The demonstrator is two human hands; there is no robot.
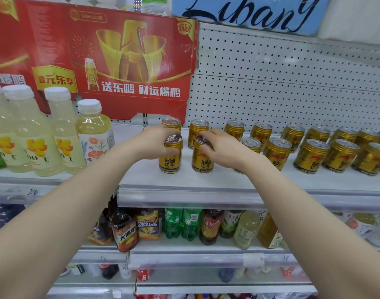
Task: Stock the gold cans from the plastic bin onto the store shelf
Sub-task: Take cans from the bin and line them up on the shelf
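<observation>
Two gold cans stand side by side near the front of the white shelf [184, 186]. My left hand [156, 143] wraps the top of the left gold can [170, 160]. My right hand [223, 147] grips the top of the right gold can [203, 161]. Both cans rest upright on the shelf. Behind them stand two more gold cans [171, 123] in a back row. Further right, several gold cans [310, 156] fill two rows along the shelf. The plastic bin is out of view.
Pale yellow drink bottles [61, 130] stand to the left of the cans. A red cardboard display [111, 61] leans against the pegboard back wall [282, 87]. Lower shelves hold mixed bottled drinks [184, 225].
</observation>
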